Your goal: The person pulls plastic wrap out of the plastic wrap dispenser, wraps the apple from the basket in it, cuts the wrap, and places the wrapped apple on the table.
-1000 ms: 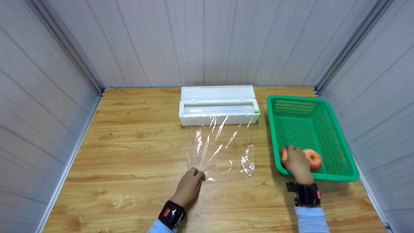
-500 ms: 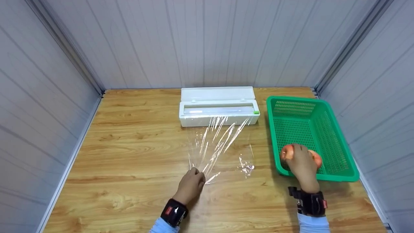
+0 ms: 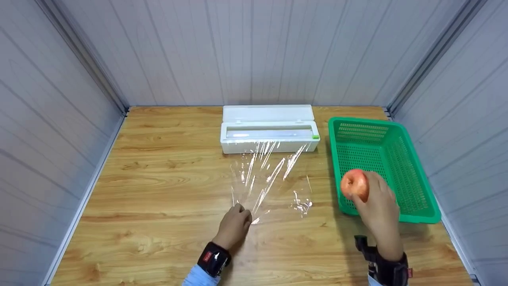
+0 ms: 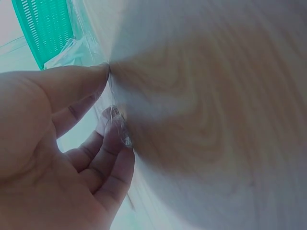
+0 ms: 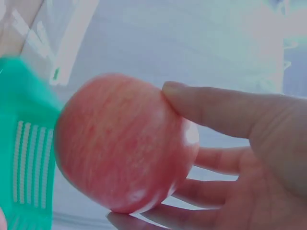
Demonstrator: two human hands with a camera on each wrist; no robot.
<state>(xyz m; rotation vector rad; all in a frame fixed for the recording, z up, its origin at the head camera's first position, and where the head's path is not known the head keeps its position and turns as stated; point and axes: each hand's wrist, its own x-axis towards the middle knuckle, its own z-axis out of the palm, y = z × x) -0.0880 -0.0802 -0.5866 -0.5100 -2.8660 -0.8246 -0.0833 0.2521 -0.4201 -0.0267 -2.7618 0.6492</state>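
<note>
Right hand (image 3: 377, 204) grip curls around apple (image 3: 355, 184) above basket (image 3: 412, 216); firm, smooth, needs a full wrap. Left hand (image 3: 234, 224) pinches film (image 3: 270, 178) edge: thin, clingy.

From my feed, a red apple (image 3: 354, 184) with pale yellow streaks, a bright green basket (image 3: 401, 159) with a slotted mesh pattern, a white dispenser box (image 3: 269, 135) with a small green tab, clear glinting film (image 3: 274, 178), a warm honey wood-grain table (image 3: 158, 178), grey-white ribbed walls (image 3: 254, 51), black wristbands with red marks.
</note>
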